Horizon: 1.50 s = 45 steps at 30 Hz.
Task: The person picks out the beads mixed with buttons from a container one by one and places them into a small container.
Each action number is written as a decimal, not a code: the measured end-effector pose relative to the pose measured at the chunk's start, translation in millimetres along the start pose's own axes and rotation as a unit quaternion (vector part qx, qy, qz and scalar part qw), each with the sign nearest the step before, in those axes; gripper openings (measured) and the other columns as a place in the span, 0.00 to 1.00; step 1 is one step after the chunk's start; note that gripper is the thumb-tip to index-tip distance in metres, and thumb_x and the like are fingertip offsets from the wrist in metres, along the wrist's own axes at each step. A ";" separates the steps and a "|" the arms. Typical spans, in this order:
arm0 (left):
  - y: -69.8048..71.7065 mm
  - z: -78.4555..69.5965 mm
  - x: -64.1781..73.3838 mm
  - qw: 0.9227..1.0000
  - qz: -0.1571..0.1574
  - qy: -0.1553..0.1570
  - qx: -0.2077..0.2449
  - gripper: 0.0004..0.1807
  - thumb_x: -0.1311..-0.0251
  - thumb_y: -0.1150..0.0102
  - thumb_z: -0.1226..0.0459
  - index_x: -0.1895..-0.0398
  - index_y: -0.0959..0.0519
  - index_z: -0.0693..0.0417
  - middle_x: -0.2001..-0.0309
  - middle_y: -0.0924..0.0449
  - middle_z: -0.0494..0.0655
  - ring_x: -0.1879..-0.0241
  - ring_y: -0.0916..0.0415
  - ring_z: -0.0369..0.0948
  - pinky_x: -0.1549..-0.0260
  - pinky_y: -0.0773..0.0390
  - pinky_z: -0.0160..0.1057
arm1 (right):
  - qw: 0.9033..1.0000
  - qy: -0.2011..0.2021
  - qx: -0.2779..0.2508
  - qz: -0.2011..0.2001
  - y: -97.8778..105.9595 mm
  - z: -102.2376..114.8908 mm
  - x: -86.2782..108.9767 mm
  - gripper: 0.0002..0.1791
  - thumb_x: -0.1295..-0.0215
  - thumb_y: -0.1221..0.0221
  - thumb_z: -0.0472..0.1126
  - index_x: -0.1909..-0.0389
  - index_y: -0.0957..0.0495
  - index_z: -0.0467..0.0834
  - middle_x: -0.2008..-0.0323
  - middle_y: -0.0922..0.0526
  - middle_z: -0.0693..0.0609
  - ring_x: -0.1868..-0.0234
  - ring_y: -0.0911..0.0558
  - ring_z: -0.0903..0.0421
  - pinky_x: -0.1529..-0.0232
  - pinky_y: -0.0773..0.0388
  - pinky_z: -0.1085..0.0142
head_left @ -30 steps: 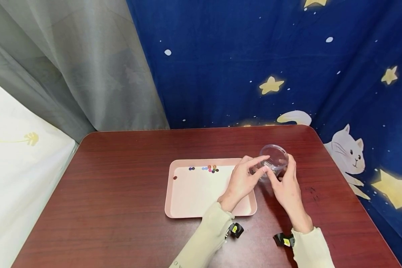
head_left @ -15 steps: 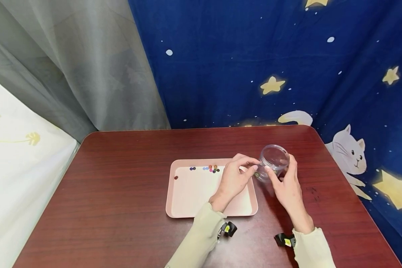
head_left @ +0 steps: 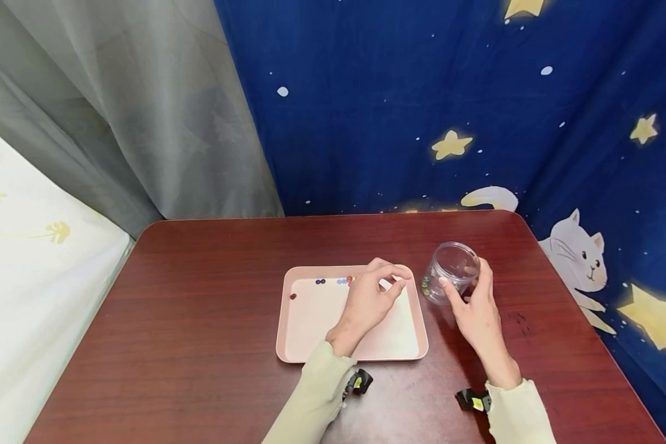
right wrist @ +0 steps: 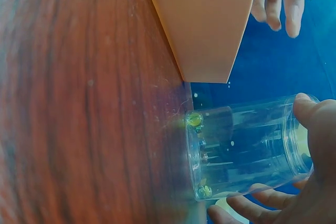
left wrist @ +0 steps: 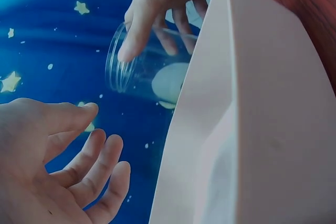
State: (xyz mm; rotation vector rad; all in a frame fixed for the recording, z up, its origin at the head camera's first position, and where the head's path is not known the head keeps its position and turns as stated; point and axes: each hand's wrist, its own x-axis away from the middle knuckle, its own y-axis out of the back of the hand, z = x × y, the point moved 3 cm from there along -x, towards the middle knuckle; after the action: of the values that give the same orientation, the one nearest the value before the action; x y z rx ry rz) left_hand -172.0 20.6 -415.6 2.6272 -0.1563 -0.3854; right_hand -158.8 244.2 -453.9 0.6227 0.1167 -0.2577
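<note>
My right hand (head_left: 476, 311) grips a clear plastic jar (head_left: 449, 271) near its open top, thumb on one side and fingers round the other. The jar stands on the table right of the pink tray (head_left: 282, 327). Several small green glassy balls (right wrist: 205, 190) lie at its bottom. My left hand (head_left: 366, 299) hovers over the tray with loosely bent fingers; the left wrist view shows nothing between the fingers (left wrist: 116, 145). Along the tray's far side sit small round coloured pieces, including dark ones (head_left: 320, 281) and light blue ones (head_left: 341, 282). The left hand hides some others.
A lone brownish-red piece (head_left: 293, 296) lies near the tray's left wall. The reddish-brown wooden table (head_left: 211, 296) extends round tray and jar. Behind it hang a grey curtain (head_left: 161, 111) and a blue star-patterned one (head_left: 366, 111). Wrist cameras (head_left: 361, 382) sit on both wrists.
My left hand has drawn away from the jar, moving left over the tray and covering some coloured pieces. The right hand keeps its hold on the jar, which has barely moved.
</note>
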 end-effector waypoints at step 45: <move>93.3 48.8 44.1 0.959 -0.182 0.048 -0.212 0.07 0.46 0.22 0.60 0.64 0.10 0.44 0.51 0.18 0.43 0.46 0.23 0.48 0.53 0.35 0.49 | 1.000 0.010 0.009 0.000 2.0 2.1 1.4 0.46 0.29 0.35 0.48 0.19 0.52 0.52 0.31 0.35 0.41 0.39 0.22 0.38 0.54 0.29 0.75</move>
State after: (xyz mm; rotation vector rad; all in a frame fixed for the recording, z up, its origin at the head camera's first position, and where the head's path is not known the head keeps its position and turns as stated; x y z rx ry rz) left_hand -148.3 -90.8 -423.4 2.2334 0.4053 -0.3643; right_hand -156.8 244.2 -451.3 0.6436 0.1337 -0.2529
